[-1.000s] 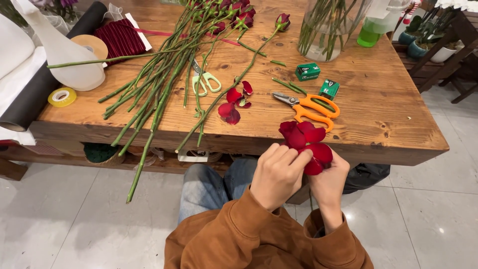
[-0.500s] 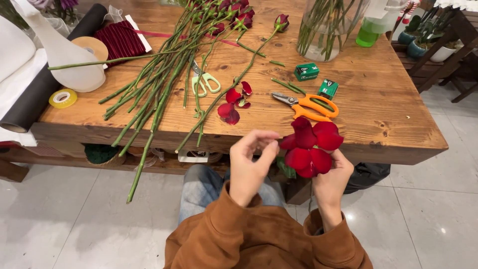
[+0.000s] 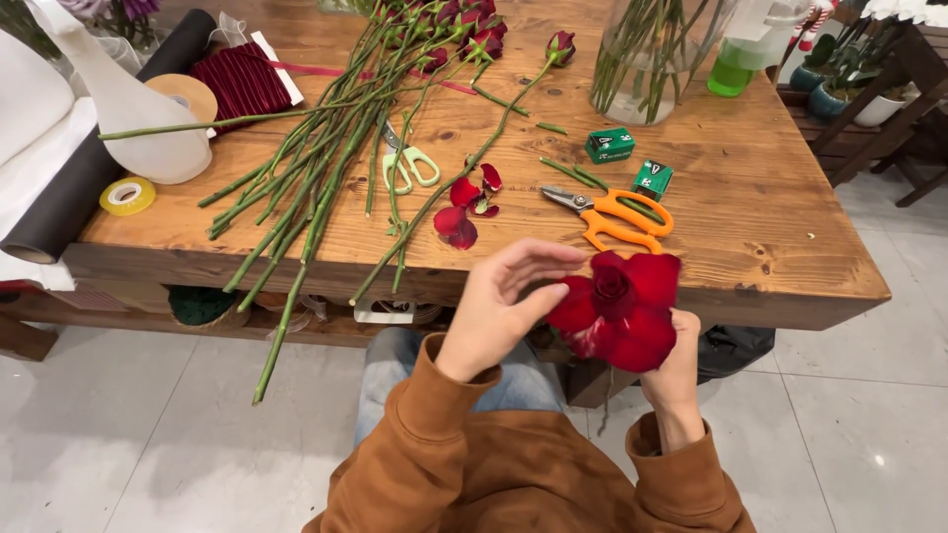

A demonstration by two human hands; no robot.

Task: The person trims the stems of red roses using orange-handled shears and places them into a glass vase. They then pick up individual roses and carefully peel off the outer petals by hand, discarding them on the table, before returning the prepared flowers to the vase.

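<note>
Since a moment ago my left hand (image 3: 499, 311) has spread, fingers (image 3: 553, 259) wide, thumb brushing a petal. At three o'clock sits the red rose (image 3: 622, 308), facing up, right hand (image 3: 676, 370) gripping beneath, below the table (image 3: 770, 286) edge.

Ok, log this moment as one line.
left hand touching petals | right hand holding red rose | orange scissors on wooden table

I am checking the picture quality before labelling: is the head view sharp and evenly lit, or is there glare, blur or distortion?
Head view: even, soft indoor light; red rose and both hands sharp. Pale glare patches on the floor tiles. Wide-lens distortion bends the wooden table edges; no motion blur that I can see.
</note>
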